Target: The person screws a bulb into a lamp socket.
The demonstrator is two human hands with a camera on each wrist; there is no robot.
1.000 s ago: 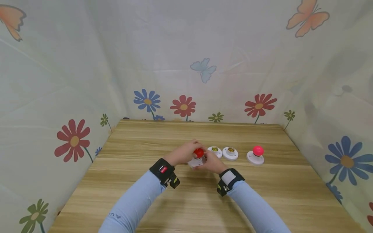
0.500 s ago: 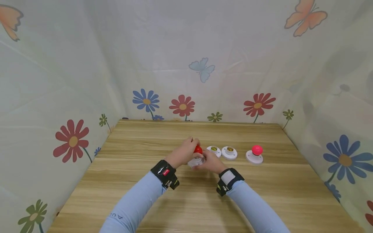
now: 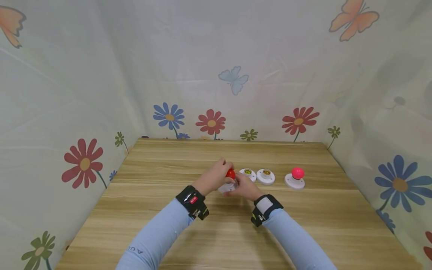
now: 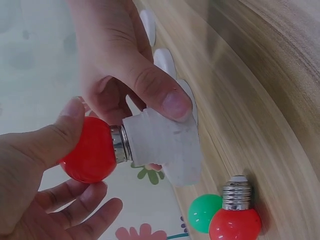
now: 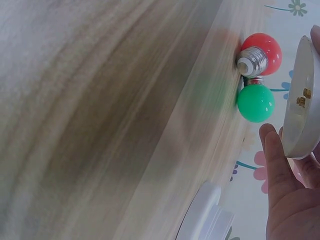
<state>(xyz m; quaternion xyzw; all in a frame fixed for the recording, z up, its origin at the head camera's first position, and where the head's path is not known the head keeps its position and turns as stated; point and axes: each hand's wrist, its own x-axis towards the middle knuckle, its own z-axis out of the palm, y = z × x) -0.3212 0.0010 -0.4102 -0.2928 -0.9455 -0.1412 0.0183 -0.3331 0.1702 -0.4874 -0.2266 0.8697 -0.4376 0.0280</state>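
Observation:
My left hand (image 3: 213, 177) has its thumb and fingers around a red light bulb (image 4: 89, 155). The bulb's metal screw base sits at the mouth of a white lamp holder (image 4: 165, 145), with some thread showing. My right hand (image 3: 247, 188) grips that holder, its thumb on the side. In the right wrist view the holder's underside (image 5: 300, 120) shows brass contacts and is held up off the table. The left wrist view shows the bulb and holder lying sideways, in line with each other.
A loose red bulb (image 4: 235, 223) and a green bulb (image 4: 204, 214) lie on the wooden table (image 3: 162, 232), hidden by my hands in the head view. Two bare lamp holders (image 3: 266, 177) stand to the right, then a holder with a pink bulb (image 3: 298, 173). Flowered cloth (image 3: 189, 75) surrounds the table.
My left fingers have shifted slightly around the red bulb. The right hand stays in place on the lamp holder. The view has moved a little.

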